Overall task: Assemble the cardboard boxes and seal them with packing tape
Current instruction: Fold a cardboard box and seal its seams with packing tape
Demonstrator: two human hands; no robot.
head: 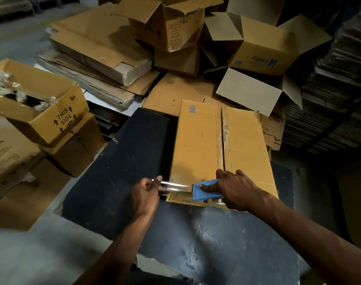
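Observation:
A brown cardboard box stands on the dark table with its two top flaps folded shut and a seam running away from me. My right hand grips a blue tape dispenser at the box's near edge. My left hand pinches the free end of the clear tape, stretched taut leftward from the dispenser past the box's near left corner.
An open box marked "THIS SIDE UP" with plastic wrap stands at the left. Flattened cardboard is stacked behind it. Several open boxes pile up at the back right. Dark stacks fill the far right.

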